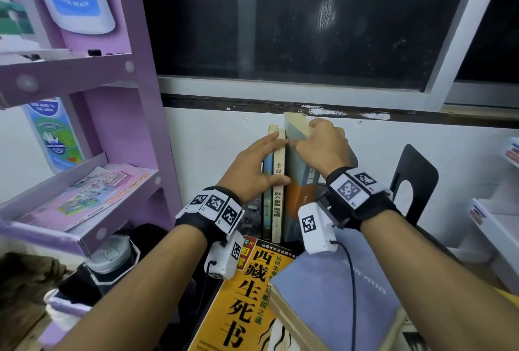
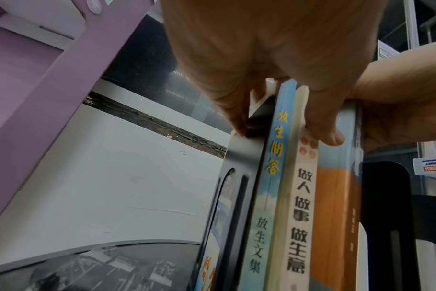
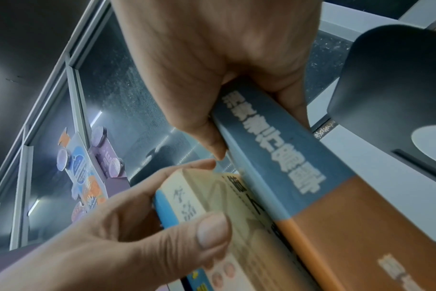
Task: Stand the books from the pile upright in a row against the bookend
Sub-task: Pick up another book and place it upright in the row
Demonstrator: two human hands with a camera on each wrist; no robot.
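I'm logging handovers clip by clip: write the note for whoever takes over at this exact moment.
Left hand: steadies the two thin upright books, the blue book and the cream book, thumb across their spines.
Right hand: grips the top of the blue-and-orange book, standing it as third in the row.
Left bookend backs the row; a second black bookend stands apart to the right.
Done: three books upright.
Left: the yellow book and the lavender book lie flat in front.
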